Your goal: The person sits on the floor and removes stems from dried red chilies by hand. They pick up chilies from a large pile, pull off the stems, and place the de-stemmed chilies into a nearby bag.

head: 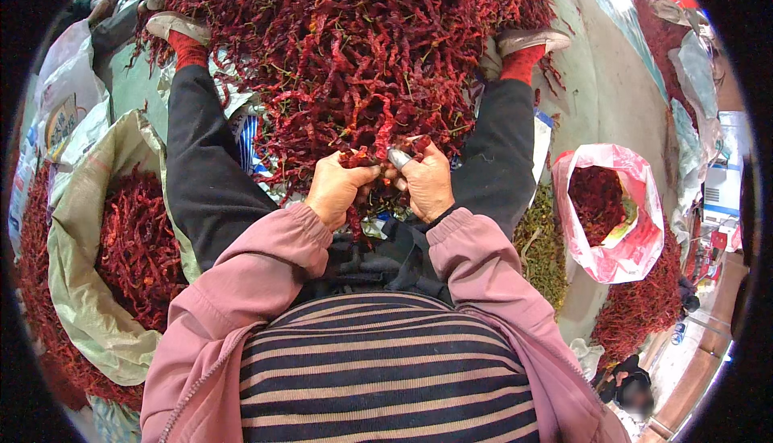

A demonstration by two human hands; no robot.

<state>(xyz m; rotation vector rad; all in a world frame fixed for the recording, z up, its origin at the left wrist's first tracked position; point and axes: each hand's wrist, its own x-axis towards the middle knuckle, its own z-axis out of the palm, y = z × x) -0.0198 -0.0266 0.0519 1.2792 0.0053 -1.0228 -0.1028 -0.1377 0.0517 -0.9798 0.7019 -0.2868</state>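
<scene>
A large heap of dried red chillies lies between my outstretched legs. At its near edge, my left hand pinches several dried chillies between thumb and fingers. Close beside it, my right hand has its fingers closed around chilli pieces, some showing at the fingertips. A metal thumb cover sits on the right thumb, its tip against a bright red chilli. Fingers partly hide what lies between the two hands. Below them, loose chillies and stem bits lie in my lap area.
On the left stands an open woven sack holding chillies. At right are a red-and-white plastic bag with chillies inside and a heap of greenish stems. More chillies lie behind the bag. Another person is at the lower right.
</scene>
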